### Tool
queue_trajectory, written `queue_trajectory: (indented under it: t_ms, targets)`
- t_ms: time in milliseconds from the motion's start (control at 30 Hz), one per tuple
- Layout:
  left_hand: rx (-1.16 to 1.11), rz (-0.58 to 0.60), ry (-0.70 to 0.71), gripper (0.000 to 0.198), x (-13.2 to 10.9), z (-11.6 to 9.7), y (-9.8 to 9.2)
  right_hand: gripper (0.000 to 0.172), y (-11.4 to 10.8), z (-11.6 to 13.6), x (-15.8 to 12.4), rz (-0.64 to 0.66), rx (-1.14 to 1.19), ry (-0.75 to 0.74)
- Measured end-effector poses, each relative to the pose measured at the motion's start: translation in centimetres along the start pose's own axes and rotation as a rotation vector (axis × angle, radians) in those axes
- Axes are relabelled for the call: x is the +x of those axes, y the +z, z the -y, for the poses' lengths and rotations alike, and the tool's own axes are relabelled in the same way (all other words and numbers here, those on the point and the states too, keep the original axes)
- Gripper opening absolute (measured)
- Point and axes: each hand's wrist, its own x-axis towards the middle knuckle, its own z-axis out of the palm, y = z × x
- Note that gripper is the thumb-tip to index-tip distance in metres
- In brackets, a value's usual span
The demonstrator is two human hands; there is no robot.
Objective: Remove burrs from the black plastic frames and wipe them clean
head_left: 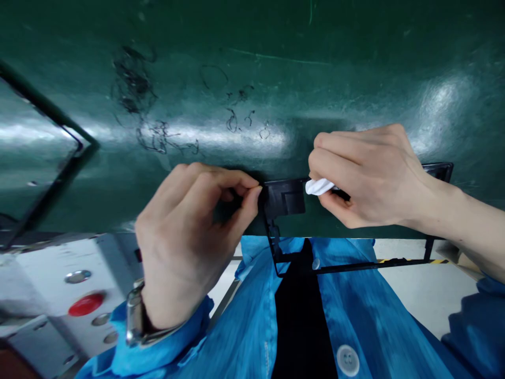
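A thin black plastic frame (284, 199) lies partly on the green work surface, its near side jutting past the edge over my lap. With thumb and forefinger, my left hand (189, 226) pinches the frame's far left corner. My right hand (365, 176) is closed around a white cloth (319, 186), its bunched end poking out against the frame's far bar. The palm and wrist cover much of that bar; its right corner shows beyond them.
The green work surface (252, 79) carries black scribbles and scratches. Another black frame (47, 195) lies at the far left. Below the edge at left stands a light machine panel with a red button (86, 304).
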Motion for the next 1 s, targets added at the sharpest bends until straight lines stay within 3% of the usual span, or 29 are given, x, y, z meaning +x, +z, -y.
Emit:
queue_trajectory:
  t_ms: [300,533,667,800,1000]
  targets:
    - [0.196,0.045,0.135,0.011,0.1,-0.8,-0.8,0.021,0.0,0.1,0.0,0.019,0.002,0.011]
    - [0.237,0.118,0.174,0.011,1.1,-0.3,-0.8,0.019,-0.1,0.0,0.0,0.009,0.005,0.007]
    - [0.148,0.177,0.165,0.014,1.4,0.0,-0.6,0.018,-0.2,-0.1,0.0,0.045,0.004,0.0]
    - [0.1,0.153,0.109,0.014,1.1,0.2,-0.2,0.02,-0.3,0.0,0.1,0.074,0.004,0.019]
    - [0.071,0.151,0.078,0.014,0.4,0.7,-0.6,0.017,-0.2,0.0,0.0,0.006,-0.009,0.001]
